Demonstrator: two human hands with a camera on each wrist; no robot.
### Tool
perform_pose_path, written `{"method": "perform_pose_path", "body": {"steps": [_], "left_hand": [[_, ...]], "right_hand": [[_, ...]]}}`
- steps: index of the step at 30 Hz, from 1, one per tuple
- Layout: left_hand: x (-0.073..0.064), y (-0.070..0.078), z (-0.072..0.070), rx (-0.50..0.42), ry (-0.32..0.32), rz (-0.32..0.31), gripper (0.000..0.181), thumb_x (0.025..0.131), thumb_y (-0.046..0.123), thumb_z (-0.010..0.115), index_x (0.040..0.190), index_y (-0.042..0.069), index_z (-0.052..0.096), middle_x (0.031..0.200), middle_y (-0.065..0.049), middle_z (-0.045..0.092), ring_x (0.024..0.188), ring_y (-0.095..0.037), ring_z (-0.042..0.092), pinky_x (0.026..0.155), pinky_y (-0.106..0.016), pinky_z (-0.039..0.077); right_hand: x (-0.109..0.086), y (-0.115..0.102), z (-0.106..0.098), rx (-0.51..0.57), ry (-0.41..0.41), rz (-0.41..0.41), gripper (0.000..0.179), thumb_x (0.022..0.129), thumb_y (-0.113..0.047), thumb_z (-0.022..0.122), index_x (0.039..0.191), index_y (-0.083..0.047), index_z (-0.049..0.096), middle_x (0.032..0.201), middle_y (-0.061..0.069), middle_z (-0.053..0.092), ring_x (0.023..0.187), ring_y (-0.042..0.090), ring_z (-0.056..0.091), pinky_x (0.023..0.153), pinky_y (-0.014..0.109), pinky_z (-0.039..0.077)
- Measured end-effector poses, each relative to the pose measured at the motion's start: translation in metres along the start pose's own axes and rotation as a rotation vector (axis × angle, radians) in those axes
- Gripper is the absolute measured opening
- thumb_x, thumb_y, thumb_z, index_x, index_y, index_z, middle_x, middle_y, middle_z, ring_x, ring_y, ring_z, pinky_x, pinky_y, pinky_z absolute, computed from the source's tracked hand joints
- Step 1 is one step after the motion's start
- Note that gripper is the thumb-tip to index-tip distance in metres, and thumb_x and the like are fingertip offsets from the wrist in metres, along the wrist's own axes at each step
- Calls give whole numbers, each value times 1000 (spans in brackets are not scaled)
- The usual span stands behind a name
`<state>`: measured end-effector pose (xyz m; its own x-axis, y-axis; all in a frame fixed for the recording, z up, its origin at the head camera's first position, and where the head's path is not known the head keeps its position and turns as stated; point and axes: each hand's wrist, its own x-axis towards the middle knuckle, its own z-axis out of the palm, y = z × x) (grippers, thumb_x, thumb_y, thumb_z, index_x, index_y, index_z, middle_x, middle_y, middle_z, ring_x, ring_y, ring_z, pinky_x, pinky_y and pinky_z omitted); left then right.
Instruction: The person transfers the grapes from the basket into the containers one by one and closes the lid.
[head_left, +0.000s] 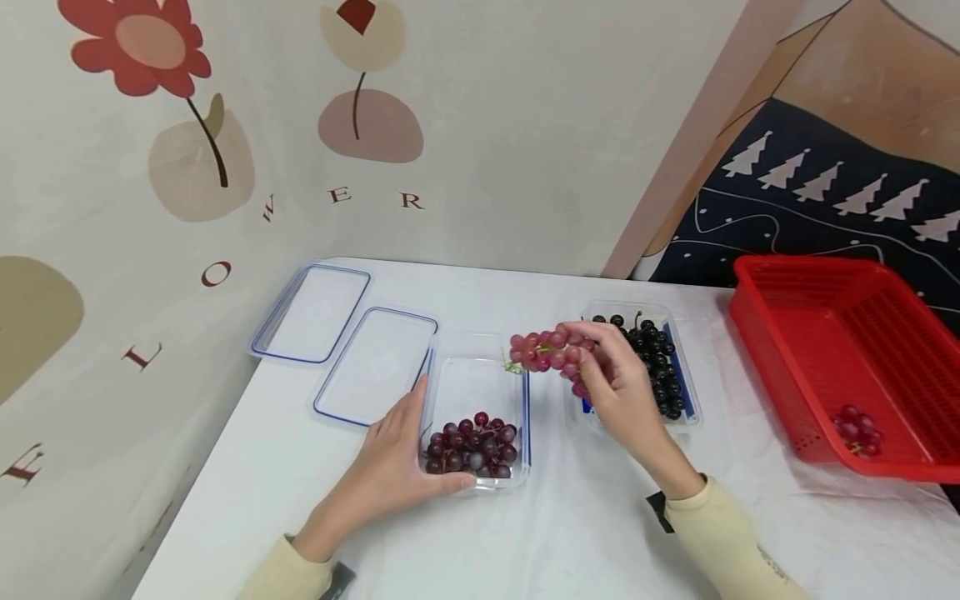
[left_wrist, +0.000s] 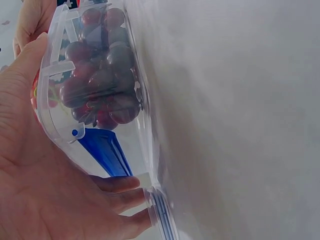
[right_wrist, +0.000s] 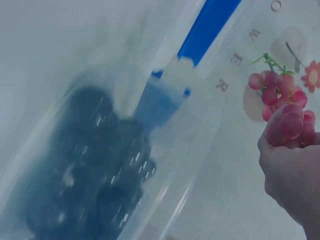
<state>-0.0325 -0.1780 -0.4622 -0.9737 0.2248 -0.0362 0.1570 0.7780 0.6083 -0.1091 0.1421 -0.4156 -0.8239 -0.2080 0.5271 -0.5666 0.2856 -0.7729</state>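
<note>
In the head view my right hand (head_left: 618,387) pinches a bunch of pink-red grapes (head_left: 551,350) in the air, its green stem end pointing left. The bunch also shows in the right wrist view, above the curled right hand (right_wrist: 292,170). My left hand (head_left: 397,454) holds the near left corner of a clear plastic food container (head_left: 472,346), thumb along the near wall and fingers along the left side. Dark red grapes (head_left: 472,446) lie in the container's near half. Seen closely in the left wrist view, the left hand (left_wrist: 55,175) is beside a blue latch (left_wrist: 107,152).
A second clear container (head_left: 686,425) with black grapes (head_left: 663,371) stands right, partly behind my right hand. Two blue-edged lids (head_left: 375,367) (head_left: 318,312) lie left. At far right a red basket (head_left: 795,408) has a small grape bunch (head_left: 857,431) inside.
</note>
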Motion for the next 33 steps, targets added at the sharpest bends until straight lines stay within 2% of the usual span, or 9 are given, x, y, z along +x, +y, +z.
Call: {"method": "perform_pose_path", "body": {"steps": [6,11,17,20,22,27,33], "left_hand": [[-1,1,-1,1,-7,-7,153,72,86,82,176,7,3,175,-28,22,160,-49,25,124,-72,20],[-1,2,-4,-8,-9,-11,152,73,84,83,176,8,3,175,-28,21,160,-49,24,124,-73,20],[-2,3,-5,-29,-18,-13,151,73,83,84,176,8,3,176,-28,22,160,-49,24,123,-73,21],[-2,2,-4,-35,-25,-25,151,73,84,83,176,10,2,176,-26,21,161,-47,24,124,-71,20],[-3,2,-4,-32,-21,-24,151,73,84,83,176,10,2,176,-26,21,161,-47,24,124,-72,20],[-2,0,-3,-22,-4,1,152,73,82,85,176,9,2,175,-28,21,160,-50,25,123,-73,21],[-1,0,-2,-23,-14,5,150,74,81,85,176,11,0,175,-28,22,160,-50,24,123,-74,21]], "right_hand": [[1,-1,24,59,-72,-52,40,108,13,55,140,-7,70,134,9,66,90,19,62,69,19,53],[2,1,40,59,-160,-77,42,107,14,55,141,-7,68,135,8,67,97,20,62,76,22,54],[4,1,59,65,-259,-28,42,108,11,56,142,-10,68,138,5,66,107,19,64,83,27,56],[4,1,66,76,-289,-8,42,108,11,56,142,-11,67,138,4,66,106,18,65,82,28,57],[4,1,70,71,-311,-16,42,108,10,56,142,-11,67,138,4,65,108,18,65,84,29,58],[5,4,79,47,-372,-43,39,109,8,57,142,-9,67,136,5,66,121,20,65,102,37,56],[9,5,85,-53,-467,-24,35,109,6,57,140,-7,67,133,7,68,123,21,64,104,43,55]]}}
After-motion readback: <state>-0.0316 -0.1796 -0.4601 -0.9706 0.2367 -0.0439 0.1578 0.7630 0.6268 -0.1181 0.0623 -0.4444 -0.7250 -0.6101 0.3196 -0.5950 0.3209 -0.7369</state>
